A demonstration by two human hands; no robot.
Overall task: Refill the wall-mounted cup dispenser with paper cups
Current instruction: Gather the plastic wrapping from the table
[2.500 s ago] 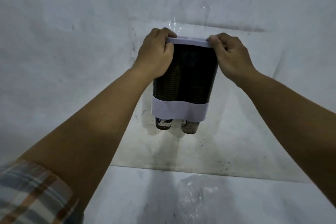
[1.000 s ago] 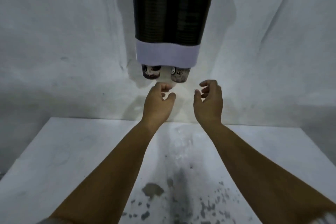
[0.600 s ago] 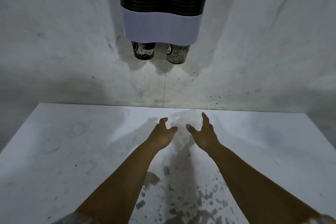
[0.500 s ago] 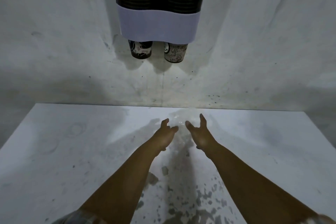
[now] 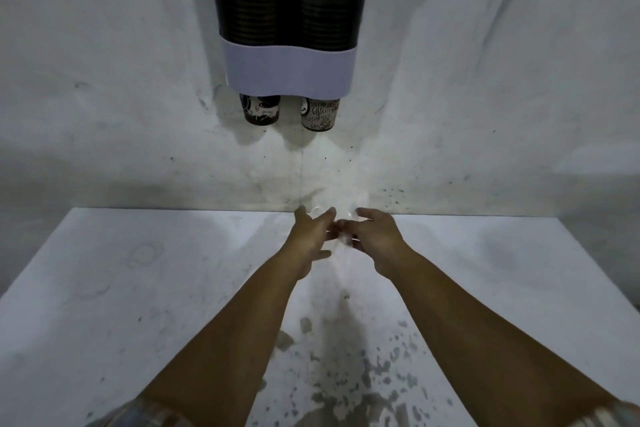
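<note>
The cup dispenser (image 5: 289, 17) looked full, two paper cups (image 5: 289, 112) poking out beneath; below it, my hands (image 5: 341, 239) seemingly gathered clear plastic wrap (image 5: 341, 218) off the desk (image 5: 104, 288), fingers half-curled.

A cup dispenser (image 5: 289, 21) hangs upright on the wall, its top cut off by the frame. Its dark see-through body shows two side-by-side stacks of paper cups, their rims packed tightly as fine horizontal lines. A pale lavender band (image 5: 290, 71) wraps the bottom. Below the band two cup bottoms poke out, close beside each other but apart: the left cup (image 5: 260, 110) is black with white shapes, the right cup (image 5: 319, 114) is pale with dark lettering.
</note>
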